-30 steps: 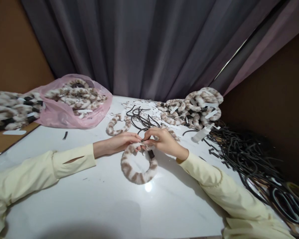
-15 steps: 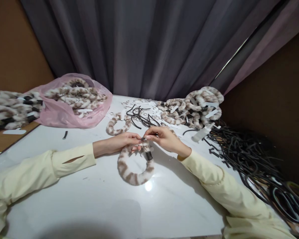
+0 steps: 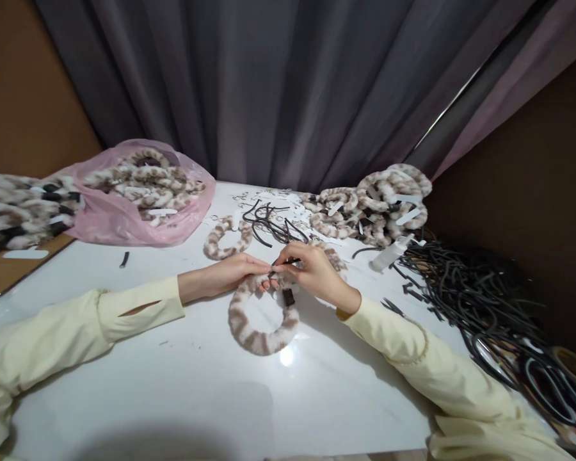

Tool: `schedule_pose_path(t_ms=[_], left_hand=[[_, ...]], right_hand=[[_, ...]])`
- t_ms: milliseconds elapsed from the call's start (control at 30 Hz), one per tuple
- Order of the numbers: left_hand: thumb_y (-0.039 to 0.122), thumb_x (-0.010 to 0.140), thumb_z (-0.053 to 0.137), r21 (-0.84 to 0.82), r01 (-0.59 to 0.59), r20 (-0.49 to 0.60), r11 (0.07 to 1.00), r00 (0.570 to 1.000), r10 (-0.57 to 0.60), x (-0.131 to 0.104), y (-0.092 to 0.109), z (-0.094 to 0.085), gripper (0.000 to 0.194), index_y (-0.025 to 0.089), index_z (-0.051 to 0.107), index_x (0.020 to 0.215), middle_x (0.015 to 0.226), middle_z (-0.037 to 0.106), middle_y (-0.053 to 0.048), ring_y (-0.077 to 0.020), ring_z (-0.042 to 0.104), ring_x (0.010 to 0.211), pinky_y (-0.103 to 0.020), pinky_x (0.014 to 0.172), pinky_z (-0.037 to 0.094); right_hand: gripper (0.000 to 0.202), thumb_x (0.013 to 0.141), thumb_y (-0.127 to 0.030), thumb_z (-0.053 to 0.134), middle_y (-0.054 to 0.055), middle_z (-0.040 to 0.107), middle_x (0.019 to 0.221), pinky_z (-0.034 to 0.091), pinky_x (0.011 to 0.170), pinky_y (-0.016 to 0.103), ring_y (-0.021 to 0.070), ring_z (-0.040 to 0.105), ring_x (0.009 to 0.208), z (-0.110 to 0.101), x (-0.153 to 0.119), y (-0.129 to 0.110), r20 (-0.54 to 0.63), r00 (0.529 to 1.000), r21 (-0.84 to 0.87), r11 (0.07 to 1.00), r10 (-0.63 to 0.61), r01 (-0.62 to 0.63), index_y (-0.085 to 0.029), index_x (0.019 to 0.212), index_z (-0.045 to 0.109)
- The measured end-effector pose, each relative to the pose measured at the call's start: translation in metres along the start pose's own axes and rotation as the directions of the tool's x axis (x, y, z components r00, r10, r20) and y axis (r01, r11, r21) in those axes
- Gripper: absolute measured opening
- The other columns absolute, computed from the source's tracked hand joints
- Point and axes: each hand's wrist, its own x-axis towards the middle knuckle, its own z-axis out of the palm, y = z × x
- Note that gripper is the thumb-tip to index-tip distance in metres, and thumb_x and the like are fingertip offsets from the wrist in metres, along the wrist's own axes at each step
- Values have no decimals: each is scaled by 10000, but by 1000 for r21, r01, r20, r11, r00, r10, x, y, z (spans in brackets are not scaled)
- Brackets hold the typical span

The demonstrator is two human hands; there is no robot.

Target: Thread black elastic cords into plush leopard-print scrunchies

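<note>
A white-and-brown furry ring [image 3: 264,339] lies on the table in front of me, with a black band [image 3: 288,296] on its right side. My left hand [image 3: 242,267] grips the ring at its top, fingertips curled behind the fur. Just to the right, my right hand [image 3: 312,272] is closed in a pinch on a thin dark strip [image 3: 292,262] at the top of the ring. Fingers partly cover where strip and ring meet. Behind my right hand, another furry piece [image 3: 335,257] shows in part.
A pink bag [image 3: 139,237] of furry rings stands at the left. More furry rings [image 3: 388,198] are heaped at back right near a white bottle [image 3: 388,254]. Black strips [image 3: 461,288] pile along the right edge. Scissors [image 3: 393,308] lie by my right sleeve. Cords [image 3: 269,221] lie ahead.
My right hand has shifted slightly left and turned, so the dark strip now shows above its fingers. The scissors' tips have come into view beside my right sleeve. My left hand stays nearly in place.
</note>
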Motion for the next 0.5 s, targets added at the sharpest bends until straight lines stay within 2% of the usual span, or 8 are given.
schedule_pose_path(t_ms=[200, 333, 500], left_hand=[[254, 763, 608, -17, -31, -50, 999, 998, 30, 0, 0, 1, 208, 83, 724, 754, 731, 706, -98, -149, 616, 647, -252, 683, 478], [280, 765, 607, -50, -45, -120, 998, 992, 39, 2, -2, 2, 222, 87, 716, 753, 733, 707, -90, -153, 619, 659, -251, 681, 474], [409, 803, 575, -42, -57, -69, 997, 996, 54, 0, -4, 3, 356, 79, 705, 767, 736, 694, -95, -140, 606, 648, -246, 655, 459]], right_hand=[[73, 770, -147, 627, 34, 621, 730, 409, 659, 255, 150, 559, 720, 4, -2, -1, -42, 996, 32, 996, 84, -82, -158, 698, 619], [75, 764, -158, 634, 30, 618, 720, 417, 649, 250, 145, 563, 708, 7, -3, -2, -95, 990, 78, 992, 107, -99, -158, 691, 617], [69, 753, -151, 637, 26, 615, 711, 421, 633, 242, 137, 562, 691, 9, -3, -1, -130, 983, 101, 988, 128, -116, -152, 687, 616]])
